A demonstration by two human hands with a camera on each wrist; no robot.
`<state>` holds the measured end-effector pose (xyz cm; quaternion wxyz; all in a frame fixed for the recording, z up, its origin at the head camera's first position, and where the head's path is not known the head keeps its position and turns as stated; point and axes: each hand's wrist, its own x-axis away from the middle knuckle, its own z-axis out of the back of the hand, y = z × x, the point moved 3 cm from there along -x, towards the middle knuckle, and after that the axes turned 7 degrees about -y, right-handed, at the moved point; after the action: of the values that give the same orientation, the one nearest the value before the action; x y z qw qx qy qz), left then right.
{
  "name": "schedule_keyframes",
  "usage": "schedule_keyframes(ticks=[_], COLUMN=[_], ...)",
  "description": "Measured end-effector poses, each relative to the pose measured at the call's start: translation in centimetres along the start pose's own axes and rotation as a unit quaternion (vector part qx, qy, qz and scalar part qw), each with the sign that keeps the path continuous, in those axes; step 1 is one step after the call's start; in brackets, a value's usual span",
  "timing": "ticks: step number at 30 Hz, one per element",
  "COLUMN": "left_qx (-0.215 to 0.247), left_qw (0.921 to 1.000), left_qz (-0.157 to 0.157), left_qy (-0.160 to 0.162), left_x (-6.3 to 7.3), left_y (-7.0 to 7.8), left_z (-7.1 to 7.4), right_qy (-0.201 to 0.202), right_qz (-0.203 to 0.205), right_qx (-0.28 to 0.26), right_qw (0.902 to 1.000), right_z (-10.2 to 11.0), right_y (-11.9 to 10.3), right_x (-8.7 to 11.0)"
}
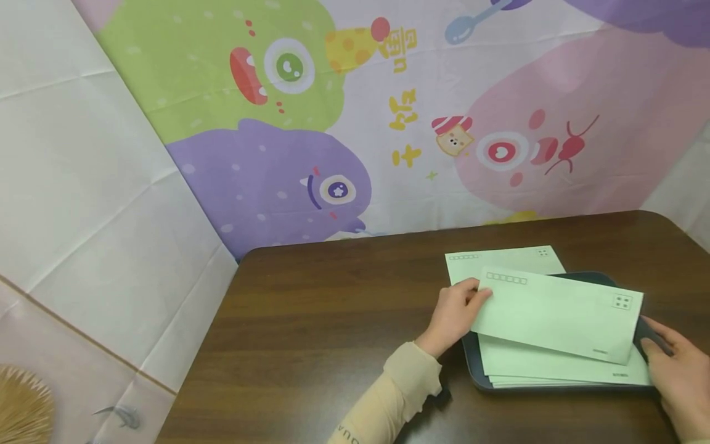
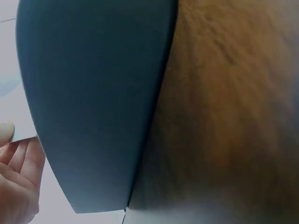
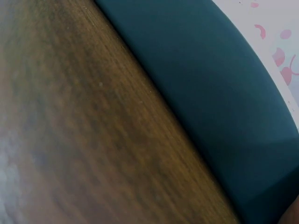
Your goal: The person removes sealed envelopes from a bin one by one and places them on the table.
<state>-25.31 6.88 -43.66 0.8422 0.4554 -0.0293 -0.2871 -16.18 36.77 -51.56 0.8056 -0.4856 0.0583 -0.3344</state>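
Note:
My left hand pinches the left end of a pale green envelope between thumb and fingers. That envelope lies tilted over a dark blue tray and overlaps several more pale envelopes in it. In the left wrist view, the left hand shows at the lower left, beyond the tray's side wall, with the envelope's edge between thumb and fingers. My right hand grips the dark edge at the tray's right end, thumb on top. Only a bit of the right hand shows in the right wrist view.
Another envelope sticks out behind the tray's back left side. The tray stands toward the right of a brown wooden table. A cartoon-print cloth hangs behind the table, and pale sheeting is at the left.

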Motion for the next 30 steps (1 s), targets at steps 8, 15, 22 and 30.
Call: schedule_keyframes(ticks=[8,15,22,30], left_qx=[0.136,0.251,0.269,0.324], left_qw=[0.9879,0.9613,0.9561,0.9353], left_qz=[0.073,0.111,0.116,0.128], left_qy=[0.013,0.024,0.011,0.060], left_x=[-0.3,0.0,0.7,1.0], left_y=[-0.8,-1.4,-2.4,-3.6], left_z=[0.2,0.9,1.7,4.4], right_qy=[-0.001,-0.002,0.012,0.004], right_qz=[0.007,-0.001,-0.018,-0.013], right_qx=[-0.007,-0.019,-0.019,-0.013], right_qw=[0.9999,0.9998,0.9996,0.9998], right_z=[0.0,-0.3,-0.4,-0.3], right_y=[0.0,0.4,0.8,0.7], right_x=[-0.1,-0.3,-0.7,-0.6])
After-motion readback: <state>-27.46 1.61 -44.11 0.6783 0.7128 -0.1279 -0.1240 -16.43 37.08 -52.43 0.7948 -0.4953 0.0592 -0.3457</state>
